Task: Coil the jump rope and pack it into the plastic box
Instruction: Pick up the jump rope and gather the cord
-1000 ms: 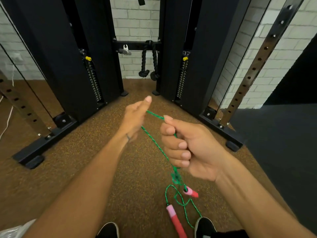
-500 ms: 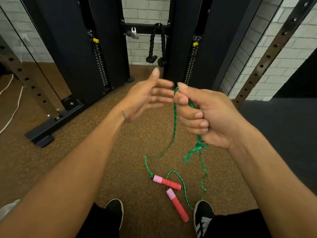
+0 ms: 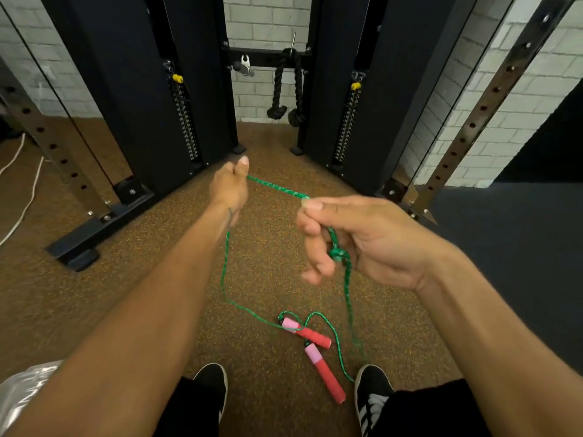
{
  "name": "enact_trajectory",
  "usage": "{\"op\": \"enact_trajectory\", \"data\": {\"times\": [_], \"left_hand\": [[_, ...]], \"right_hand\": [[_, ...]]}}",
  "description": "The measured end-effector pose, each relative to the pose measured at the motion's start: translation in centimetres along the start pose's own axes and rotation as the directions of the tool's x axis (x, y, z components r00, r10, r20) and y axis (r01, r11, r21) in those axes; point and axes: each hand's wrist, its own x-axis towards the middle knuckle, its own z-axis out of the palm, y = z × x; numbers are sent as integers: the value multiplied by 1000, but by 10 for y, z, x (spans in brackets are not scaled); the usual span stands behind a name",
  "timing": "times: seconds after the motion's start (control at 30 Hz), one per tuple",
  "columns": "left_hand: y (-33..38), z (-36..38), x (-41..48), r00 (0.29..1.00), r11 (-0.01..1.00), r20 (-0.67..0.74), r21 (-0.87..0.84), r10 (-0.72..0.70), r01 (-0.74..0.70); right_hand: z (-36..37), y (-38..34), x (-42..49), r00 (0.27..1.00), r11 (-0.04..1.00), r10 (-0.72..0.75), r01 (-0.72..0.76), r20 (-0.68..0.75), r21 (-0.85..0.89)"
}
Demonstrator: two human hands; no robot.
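Barely started: left hand and right hand both grip the jump rope; handles lie on the floor at six o'clock, plastic box perhaps at eight.

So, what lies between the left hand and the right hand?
A straight stretch of the green jump rope, held at one end by the left hand and at the other by the right hand. The head view shows it.
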Motion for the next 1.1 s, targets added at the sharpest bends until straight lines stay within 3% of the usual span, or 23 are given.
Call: {"op": "enact_trajectory", "data": {"times": [0.17, 0.27, 0.33, 0.4, 0.47, 0.5, 0.57, 0.63, 0.7, 0.8, 0.83, 0.87, 0.97, 1.1], "left_hand": [[0, 0, 15, 978, 995, -193, -72, -78, 66], [-13, -11, 25, 951, 972, -227, -154, -211, 179], [-25, -25, 35, 948, 962, -179, -125, -264, 245], [-28, -32, 35, 979, 979, -50, 42, -195, 197], [-12, -29, 22, 995, 957, 91, 291, -34, 6], [1, -26, 10, 985, 946, 166, 309, 50, -100], [35, -17, -20, 910, 986, 395, 53, 127, -161], [61, -6, -47, 769, 966, 600, -246, 219, -82], [72, 10, -63, 646, 941, 708, -334, 284, -48], [69, 26, -77, 481, 952, 828, -302, 287, -48], [69, 27, -77, 479, 951, 828, -303, 292, -57], [68, 28, -75, 522, 948, 800, -311, 297, -64], [61, 30, -57, 723, 949, 645, -312, 247, -45], [40, 36, -39, 832, 971, 545, -236, 105, 32]], "right_hand": [[-7, -4, -17, 974, 974, 47, -94, 221, 207], [-8, -14, -25, 896, 927, -74, -101, 439, 361], [-12, -18, -20, 934, 920, -111, -33, 338, 391], [-17, -13, -14, 990, 961, -102, 73, 96, 266], [-23, -9, -7, 994, 971, -97, 106, -50, 215], [-25, -8, -4, 993, 967, -85, 103, -85, 232], [-29, -6, 1, 991, 959, -63, 92, -115, 267], [-32, -6, 3, 992, 954, -50, 82, -116, 289], [-35, -7, 3, 991, 948, -55, 91, -124, 306], [-45, -13, -3, 980, 926, -105, 157, -166, 342], [-50, -16, -6, 974, 917, -118, 182, -193, 355], [-54, -19, -9, 967, 911, -126, 201, -220, 360], [-55, -20, -17, 957, 927, -138, 215, -253, 306], [-40, -17, -8, 976, 915, -195, 216, -95, 340]]}}
